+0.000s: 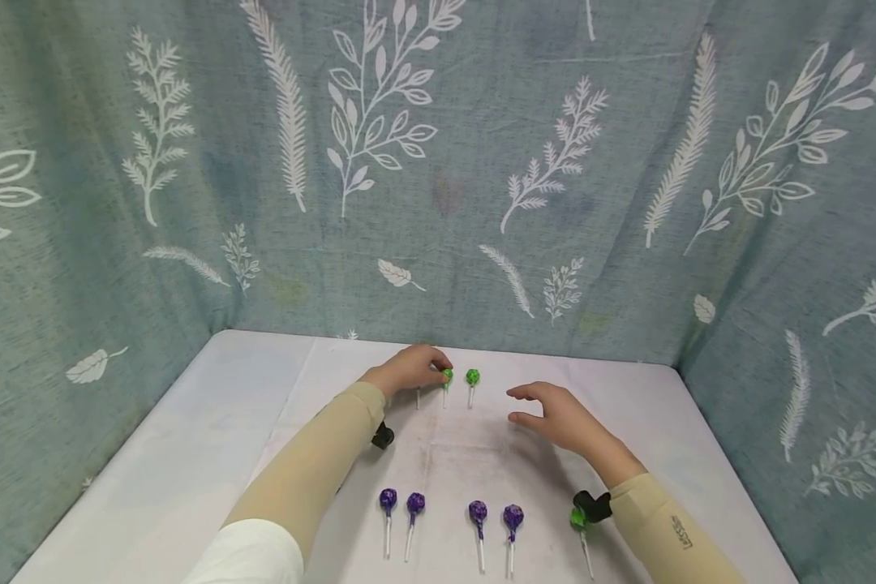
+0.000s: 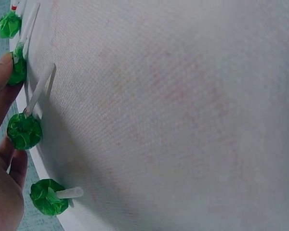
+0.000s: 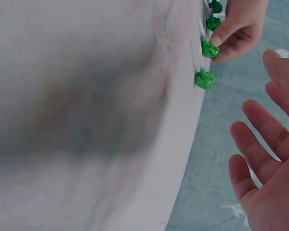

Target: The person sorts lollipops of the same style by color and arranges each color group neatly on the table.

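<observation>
Green-wrapped lollipops with white sticks form a row at the back of the table. My left hand [image 1: 414, 367] pinches the head of one green lollipop [image 2: 18, 67] between thumb and finger; its stick lies toward me. Right beside it lies another green lollipop [image 1: 472, 377]. Further ones, such as a green lollipop [image 2: 25, 131] under the left hand, are mostly hidden in the head view. My right hand [image 1: 555, 414] hovers to the right of the row, fingers spread and relaxed, holding nothing.
Nearer to me are several purple lollipops, among them one [image 1: 388, 500] at left and one [image 1: 513, 517] at right. A lone green lollipop [image 1: 578, 519] lies by the black right wrist strap [image 1: 594, 507]. A patterned curtain [image 1: 438, 178] rises behind the white table [image 1: 182, 430].
</observation>
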`<state>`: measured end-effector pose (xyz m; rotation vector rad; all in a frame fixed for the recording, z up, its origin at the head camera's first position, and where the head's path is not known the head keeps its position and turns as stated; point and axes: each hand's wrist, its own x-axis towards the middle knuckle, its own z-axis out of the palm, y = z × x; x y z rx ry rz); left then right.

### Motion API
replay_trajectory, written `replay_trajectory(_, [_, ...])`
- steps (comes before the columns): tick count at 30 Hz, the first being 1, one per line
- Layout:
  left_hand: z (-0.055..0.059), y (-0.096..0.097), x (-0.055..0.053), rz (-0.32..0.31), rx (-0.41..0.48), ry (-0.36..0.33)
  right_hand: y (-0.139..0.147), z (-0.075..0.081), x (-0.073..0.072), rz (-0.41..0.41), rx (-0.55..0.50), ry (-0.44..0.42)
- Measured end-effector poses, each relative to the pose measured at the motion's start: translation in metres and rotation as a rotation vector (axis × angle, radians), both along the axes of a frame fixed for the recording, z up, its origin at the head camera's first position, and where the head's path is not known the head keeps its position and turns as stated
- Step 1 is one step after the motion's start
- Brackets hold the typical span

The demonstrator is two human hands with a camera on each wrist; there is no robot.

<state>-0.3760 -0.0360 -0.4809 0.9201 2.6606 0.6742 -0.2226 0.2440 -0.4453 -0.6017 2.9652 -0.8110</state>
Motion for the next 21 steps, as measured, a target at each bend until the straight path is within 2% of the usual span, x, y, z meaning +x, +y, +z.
replay_trajectory(6, [0.001,-0.001,-0.002,0.019,-0.008,0.020,0.008,0.000,0.019,-0.012,-0.025,0.023])
replay_trajectory(13, [0.004,0.000,0.002,0.033,0.004,0.011,0.019,-0.002,0.040,-0.047,-0.025,0.023])
replay_trajectory(21, [0.006,0.003,0.006,0.022,0.002,0.012,0.034,-0.007,0.068,-0.072,-0.074,-0.031])
